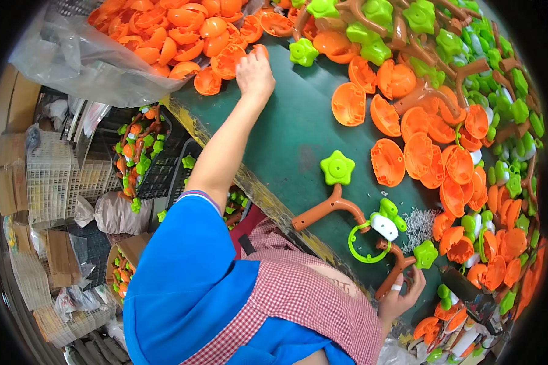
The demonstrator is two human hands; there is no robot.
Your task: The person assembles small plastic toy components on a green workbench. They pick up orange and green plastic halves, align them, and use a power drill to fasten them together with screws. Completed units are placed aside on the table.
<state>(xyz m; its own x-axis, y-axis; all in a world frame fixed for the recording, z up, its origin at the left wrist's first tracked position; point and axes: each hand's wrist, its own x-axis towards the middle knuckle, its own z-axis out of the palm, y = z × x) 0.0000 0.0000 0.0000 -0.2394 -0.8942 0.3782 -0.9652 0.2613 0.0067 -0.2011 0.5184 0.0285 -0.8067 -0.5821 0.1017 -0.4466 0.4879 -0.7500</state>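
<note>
My left hand [255,76] reaches far across the green bench to the edge of a heap of orange plastic half shells [228,61]. Its fingers are closed on an orange half shell [260,50], mostly hidden by the hand. Low on the right, my right hand [403,293], with white tape round a finger, curls its fingers against a brown branch-shaped plastic piece [391,278] tipped with a green star knob [425,254]. Beside it lie a green ring [352,244], a white-and-green part [383,227] and another brown branch [332,210] with a green star [337,168].
A clear plastic bag [103,76] holds the orange heap. Many orange shells, brown branches and green parts cover the bench's right side. Small screws [420,226] lie in a pile near a dark power screwdriver [463,283]. Crates [45,176] and cartons stand left of the yellow-edged bench.
</note>
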